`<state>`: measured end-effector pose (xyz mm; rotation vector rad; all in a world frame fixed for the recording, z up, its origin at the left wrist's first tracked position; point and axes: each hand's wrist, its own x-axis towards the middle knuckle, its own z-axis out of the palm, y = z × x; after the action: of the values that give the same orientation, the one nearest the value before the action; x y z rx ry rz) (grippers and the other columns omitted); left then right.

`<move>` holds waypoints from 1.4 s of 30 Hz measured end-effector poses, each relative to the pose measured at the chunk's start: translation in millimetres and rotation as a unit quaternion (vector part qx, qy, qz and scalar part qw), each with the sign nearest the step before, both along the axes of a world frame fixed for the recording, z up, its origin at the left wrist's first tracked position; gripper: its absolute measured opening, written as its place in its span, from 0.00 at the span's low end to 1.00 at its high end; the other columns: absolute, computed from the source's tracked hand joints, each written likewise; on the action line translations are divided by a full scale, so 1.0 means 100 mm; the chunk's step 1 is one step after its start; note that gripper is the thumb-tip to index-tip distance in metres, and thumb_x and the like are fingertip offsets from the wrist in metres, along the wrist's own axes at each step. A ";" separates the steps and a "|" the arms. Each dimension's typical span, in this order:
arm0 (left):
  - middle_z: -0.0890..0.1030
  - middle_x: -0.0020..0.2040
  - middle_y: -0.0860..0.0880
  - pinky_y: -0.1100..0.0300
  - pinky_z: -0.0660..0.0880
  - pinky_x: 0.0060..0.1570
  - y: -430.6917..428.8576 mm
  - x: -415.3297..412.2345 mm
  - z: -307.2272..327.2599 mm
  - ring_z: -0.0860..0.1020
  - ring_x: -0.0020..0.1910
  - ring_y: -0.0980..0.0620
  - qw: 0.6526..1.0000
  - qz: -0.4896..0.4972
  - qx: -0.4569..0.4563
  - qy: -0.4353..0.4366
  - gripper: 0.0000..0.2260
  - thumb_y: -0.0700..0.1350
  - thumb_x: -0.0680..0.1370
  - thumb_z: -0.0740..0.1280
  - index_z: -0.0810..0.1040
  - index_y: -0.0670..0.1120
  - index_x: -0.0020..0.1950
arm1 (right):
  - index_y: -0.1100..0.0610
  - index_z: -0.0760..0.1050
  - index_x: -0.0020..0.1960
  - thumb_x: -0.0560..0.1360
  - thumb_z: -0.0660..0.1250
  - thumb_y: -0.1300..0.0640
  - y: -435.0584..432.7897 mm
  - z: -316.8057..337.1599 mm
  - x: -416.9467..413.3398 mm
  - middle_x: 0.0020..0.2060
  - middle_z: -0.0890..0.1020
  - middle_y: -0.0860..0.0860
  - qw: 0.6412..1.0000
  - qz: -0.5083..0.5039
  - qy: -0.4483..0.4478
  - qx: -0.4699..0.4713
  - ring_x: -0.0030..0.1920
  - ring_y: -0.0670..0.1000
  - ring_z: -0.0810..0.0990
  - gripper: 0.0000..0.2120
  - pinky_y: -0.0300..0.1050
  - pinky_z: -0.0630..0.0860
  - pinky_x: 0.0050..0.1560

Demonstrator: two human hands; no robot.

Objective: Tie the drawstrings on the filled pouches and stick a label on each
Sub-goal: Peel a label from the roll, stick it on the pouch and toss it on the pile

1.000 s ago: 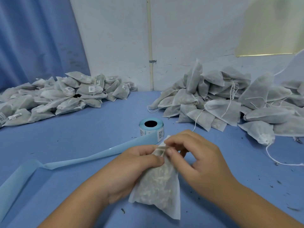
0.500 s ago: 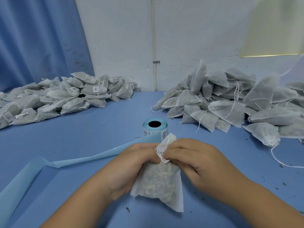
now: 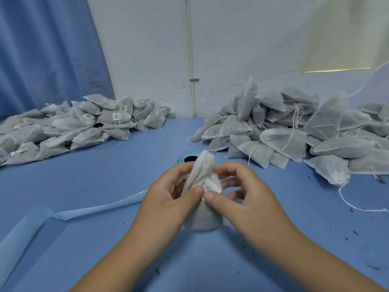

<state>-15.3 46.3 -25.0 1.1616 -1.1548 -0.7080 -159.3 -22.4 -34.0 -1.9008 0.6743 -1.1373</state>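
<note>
Fingers (image 3: 229,169) pinch pouch (image 3: 201,219), left pile (image 3: 84,128), right pile (image 3: 284,133)

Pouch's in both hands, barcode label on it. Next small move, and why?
Probably press the label flat with both thumbs. It sits on the creased neck of the pouch, which the left hand and right hand grip, thumbs at its lower edge; it doesn't look fully flat yet.
</note>
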 end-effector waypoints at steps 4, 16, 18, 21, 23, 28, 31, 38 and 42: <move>0.86 0.48 0.52 0.69 0.77 0.44 -0.02 -0.02 -0.01 0.84 0.47 0.57 0.998 -0.004 -0.032 0.049 0.14 0.36 0.71 0.74 0.80 0.48 0.54 | 0.49 0.75 0.53 0.68 0.76 0.62 0.00 0.03 0.02 0.44 0.82 0.50 0.988 0.043 -0.051 0.139 0.39 0.45 0.80 0.18 0.39 0.78 0.41; 0.83 0.38 0.58 0.66 0.74 0.41 0.02 0.06 -0.06 0.79 0.40 0.58 0.928 0.146 -0.074 -0.335 0.06 0.50 0.71 0.70 0.84 0.49 0.43 | 0.43 0.78 0.48 0.70 0.74 0.60 -0.01 0.04 -0.04 0.39 0.80 0.36 0.998 0.028 0.056 -0.022 0.40 0.41 0.76 0.14 0.34 0.73 0.43; 0.82 0.38 0.57 0.63 0.74 0.40 0.02 0.07 -0.07 0.79 0.39 0.57 0.916 0.153 -0.078 -0.362 0.07 0.49 0.72 0.70 0.83 0.47 0.42 | 0.45 0.80 0.47 0.72 0.73 0.58 -0.02 0.02 -0.03 0.41 0.82 0.41 0.998 0.042 0.035 0.012 0.40 0.44 0.79 0.09 0.42 0.77 0.45; 0.83 0.38 0.58 0.62 0.75 0.40 0.02 0.08 -0.08 0.80 0.39 0.56 0.944 0.138 -0.037 -0.296 0.02 0.48 0.73 0.73 0.83 0.52 0.41 | 0.47 0.80 0.46 0.72 0.73 0.56 -0.05 -0.01 -0.01 0.40 0.83 0.49 0.997 0.043 0.042 0.041 0.43 0.53 0.81 0.05 0.54 0.79 0.47; 0.84 0.38 0.57 0.62 0.76 0.39 0.01 0.07 -0.08 0.81 0.37 0.56 0.974 0.094 0.014 -0.207 0.07 0.43 0.74 0.74 0.83 0.56 0.41 | 0.48 0.80 0.45 0.72 0.73 0.56 -0.07 -0.02 -0.02 0.39 0.83 0.52 0.996 0.048 0.059 0.047 0.43 0.55 0.80 0.04 0.53 0.79 0.46; 0.85 0.38 0.49 0.64 0.76 0.38 -0.03 0.07 -0.08 0.80 0.37 0.54 0.993 0.051 0.033 -0.099 0.08 0.41 0.76 0.70 0.84 0.52 0.40 | 0.49 0.80 0.47 0.69 0.72 0.54 -0.12 0.01 -0.08 0.43 0.83 0.50 0.991 0.096 0.066 0.063 0.45 0.55 0.82 0.08 0.54 0.79 0.49; 0.84 0.37 0.49 0.65 0.76 0.37 -0.04 0.08 -0.10 0.79 0.36 0.55 0.994 0.062 0.022 -0.086 0.07 0.41 0.76 0.70 0.83 0.51 0.40 | 0.45 0.79 0.50 0.66 0.73 0.53 -0.11 -0.01 -0.08 0.45 0.83 0.47 0.986 0.120 0.078 0.090 0.49 0.52 0.82 0.13 0.54 0.79 0.53; 0.83 0.35 0.51 0.67 0.74 0.35 -0.03 0.03 -0.10 0.77 0.34 0.56 0.996 0.067 -0.030 -0.054 0.08 0.50 0.71 0.70 0.83 0.47 0.39 | 0.48 0.80 0.46 0.68 0.74 0.57 -0.06 -0.02 -0.03 0.45 0.85 0.52 0.973 0.129 0.007 0.190 0.48 0.54 0.84 0.09 0.52 0.80 0.52; 0.83 0.36 0.49 0.64 0.75 0.35 -0.03 0.03 -0.11 0.78 0.35 0.54 0.995 0.069 -0.023 -0.074 0.05 0.47 0.75 0.70 0.83 0.48 0.40 | 0.50 0.81 0.44 0.75 0.70 0.54 -0.03 -0.03 -0.01 0.42 0.85 0.49 0.977 0.083 -0.005 0.194 0.45 0.52 0.83 0.02 0.47 0.79 0.48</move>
<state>-11.9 43.3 -36.4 1.2584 -1.1952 -0.4927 -160.4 -25.3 -36.5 -1.5845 0.6629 -0.8385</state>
